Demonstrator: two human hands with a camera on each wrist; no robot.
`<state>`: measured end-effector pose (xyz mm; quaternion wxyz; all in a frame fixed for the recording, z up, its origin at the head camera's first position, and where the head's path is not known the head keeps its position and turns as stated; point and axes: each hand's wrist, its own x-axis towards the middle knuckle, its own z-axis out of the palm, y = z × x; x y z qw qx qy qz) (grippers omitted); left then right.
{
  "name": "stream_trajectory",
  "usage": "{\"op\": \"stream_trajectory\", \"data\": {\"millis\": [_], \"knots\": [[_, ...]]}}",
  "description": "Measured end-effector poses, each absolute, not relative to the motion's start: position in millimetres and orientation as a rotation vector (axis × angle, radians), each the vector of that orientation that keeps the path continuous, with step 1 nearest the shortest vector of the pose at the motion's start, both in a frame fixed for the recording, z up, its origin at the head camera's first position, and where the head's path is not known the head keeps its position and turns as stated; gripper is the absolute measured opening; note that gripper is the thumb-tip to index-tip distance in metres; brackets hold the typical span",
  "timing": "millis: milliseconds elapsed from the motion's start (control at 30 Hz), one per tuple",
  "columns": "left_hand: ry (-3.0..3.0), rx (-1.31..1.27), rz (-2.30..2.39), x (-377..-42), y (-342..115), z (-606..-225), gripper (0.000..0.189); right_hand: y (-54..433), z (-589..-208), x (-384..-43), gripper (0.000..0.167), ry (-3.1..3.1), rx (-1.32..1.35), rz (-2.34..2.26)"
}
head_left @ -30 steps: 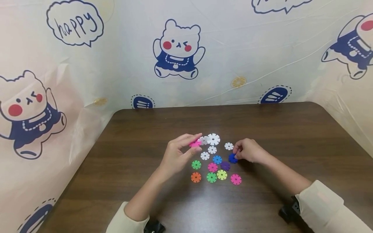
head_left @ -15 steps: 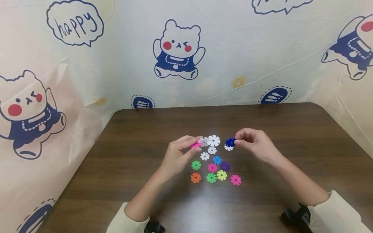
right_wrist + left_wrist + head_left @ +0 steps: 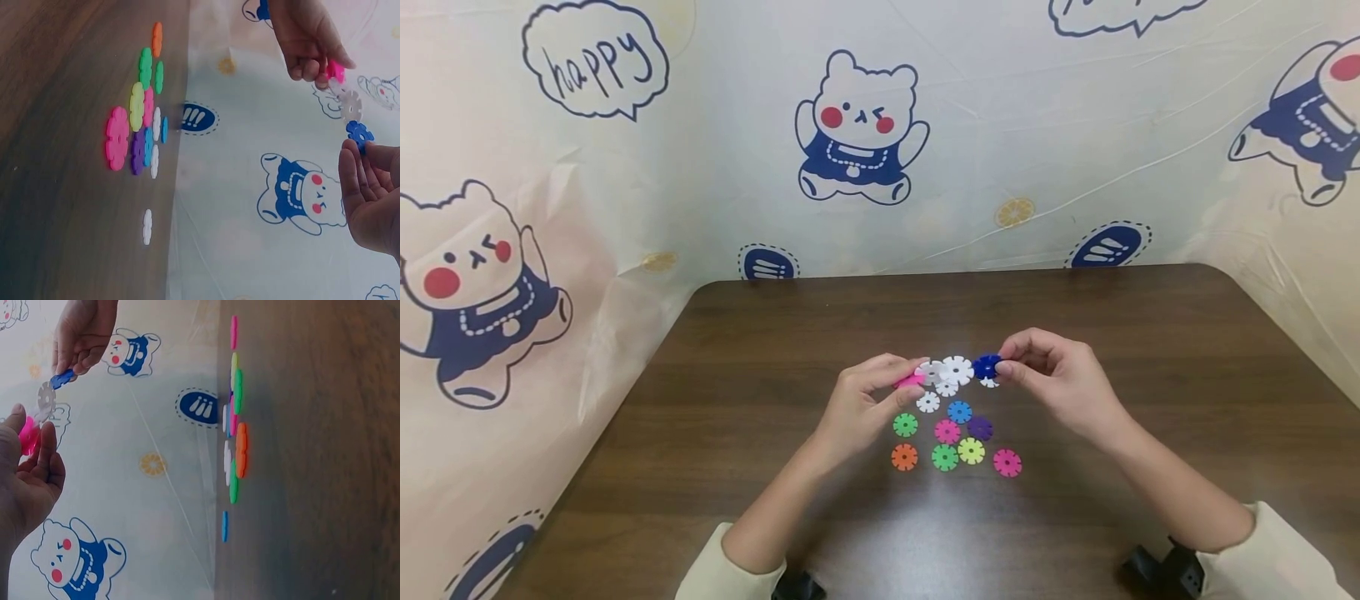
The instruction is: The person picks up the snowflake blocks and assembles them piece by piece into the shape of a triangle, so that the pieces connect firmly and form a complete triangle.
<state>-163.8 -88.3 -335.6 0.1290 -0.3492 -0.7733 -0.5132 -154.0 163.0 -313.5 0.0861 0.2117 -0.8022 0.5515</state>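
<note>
Blue disc [image 3: 987,366] edge-on toward white disc [image 3: 956,369]

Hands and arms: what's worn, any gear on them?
Both hands, left hand and right hand, are bare: no gloves, and no rings show. Each forearm ends in a loose cream long sleeve, left sleeve and right sleeve, pushed up the forearm. A small black device sits by each cuff, left device and right device. No cables show.

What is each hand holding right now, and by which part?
Left hand pinches the pink disc of a pink-and-white chain. Right hand pinches the blue disc by its edge.
</note>
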Motion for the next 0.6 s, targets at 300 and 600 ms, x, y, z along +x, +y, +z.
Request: {"op": "stream_trajectory", "data": {"millis": [300, 600], "knots": [[-2.243, -1.043, -1.482, -161.1, -86.8, -335.1, 0.034, 157.7, -317.6, -151.5, 0.010, -2.370, 0.637, 1.478], [-2.165, -1.073, -1.456, -161.6, -85.1, -341.4, 0.033, 154.7, -322.6, -153.3, 0.008, -2.329, 0.648, 1.503]]}}
